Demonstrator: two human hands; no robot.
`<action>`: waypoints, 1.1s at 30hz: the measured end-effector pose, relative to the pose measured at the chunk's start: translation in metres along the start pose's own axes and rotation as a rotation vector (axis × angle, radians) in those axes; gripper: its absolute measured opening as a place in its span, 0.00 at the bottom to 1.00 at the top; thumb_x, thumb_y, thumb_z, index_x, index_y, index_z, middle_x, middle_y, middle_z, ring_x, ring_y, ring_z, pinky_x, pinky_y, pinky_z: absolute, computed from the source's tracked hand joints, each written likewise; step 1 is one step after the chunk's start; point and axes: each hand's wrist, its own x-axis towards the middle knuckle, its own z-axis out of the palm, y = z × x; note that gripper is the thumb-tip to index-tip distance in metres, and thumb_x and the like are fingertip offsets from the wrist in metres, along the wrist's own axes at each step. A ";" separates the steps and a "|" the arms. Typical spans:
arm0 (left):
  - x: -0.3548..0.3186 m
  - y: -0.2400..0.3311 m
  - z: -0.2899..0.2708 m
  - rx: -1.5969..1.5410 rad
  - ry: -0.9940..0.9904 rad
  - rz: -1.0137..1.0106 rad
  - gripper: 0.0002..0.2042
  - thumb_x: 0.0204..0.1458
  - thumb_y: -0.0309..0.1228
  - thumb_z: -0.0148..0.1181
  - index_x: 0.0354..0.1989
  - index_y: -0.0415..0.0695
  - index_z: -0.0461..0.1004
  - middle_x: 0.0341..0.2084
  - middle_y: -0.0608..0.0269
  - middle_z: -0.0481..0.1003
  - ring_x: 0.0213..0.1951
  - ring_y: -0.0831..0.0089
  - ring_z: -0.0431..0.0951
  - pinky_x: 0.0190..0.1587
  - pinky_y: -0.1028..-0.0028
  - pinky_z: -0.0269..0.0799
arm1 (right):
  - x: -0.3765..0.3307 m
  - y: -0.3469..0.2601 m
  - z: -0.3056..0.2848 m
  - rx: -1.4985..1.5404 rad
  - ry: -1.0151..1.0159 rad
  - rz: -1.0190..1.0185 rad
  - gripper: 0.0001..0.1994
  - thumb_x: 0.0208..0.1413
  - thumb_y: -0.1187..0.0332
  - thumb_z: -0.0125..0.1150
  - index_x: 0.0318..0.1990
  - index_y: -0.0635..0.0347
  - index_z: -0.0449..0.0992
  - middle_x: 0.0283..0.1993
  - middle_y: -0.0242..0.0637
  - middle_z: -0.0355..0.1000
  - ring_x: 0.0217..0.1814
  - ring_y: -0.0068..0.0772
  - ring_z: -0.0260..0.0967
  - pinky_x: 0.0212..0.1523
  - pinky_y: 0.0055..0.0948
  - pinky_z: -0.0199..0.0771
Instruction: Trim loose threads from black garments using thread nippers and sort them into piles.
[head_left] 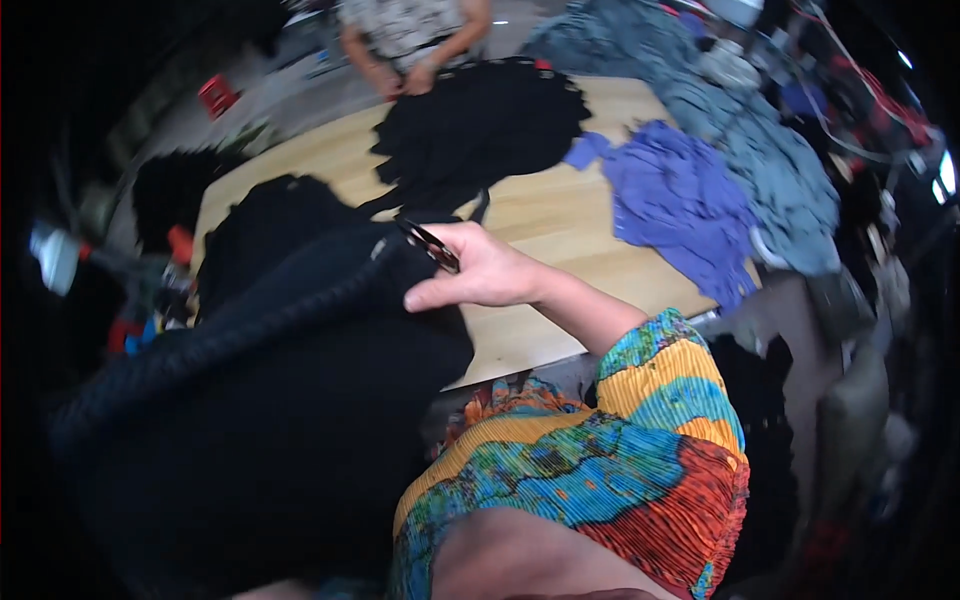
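A large black garment [260,430] is spread up close across the left and lower left, with a ribbed or seamed band running along its upper part. My right hand [478,268] reaches in from the right to the garment's upper right corner. Its fingers are closed on a pair of small dark scissors [436,248], which point up and left, while the thumb lies against the black cloth. My left hand does not show; the garment fills the side where it could be.
On the pale wooden table [550,225] lie a black cloth pile [480,125], another dark heap [275,215] and a purple garment [680,200]. Grey-blue cloth [770,150] hangs along the right edge. Across the table a person's hands [405,80] touch the black pile. A red stool [217,96] stands far left.
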 end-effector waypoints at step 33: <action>-0.258 -0.032 0.292 -0.645 -1.050 0.139 0.14 0.45 0.31 0.54 0.40 0.40 0.66 0.36 0.57 0.64 0.33 0.73 0.68 0.38 0.76 0.65 | -0.003 0.091 -0.073 -0.872 0.791 -0.077 0.12 0.31 0.81 0.58 0.29 0.62 0.67 0.23 0.35 0.69 0.23 0.23 0.68 0.26 0.18 0.67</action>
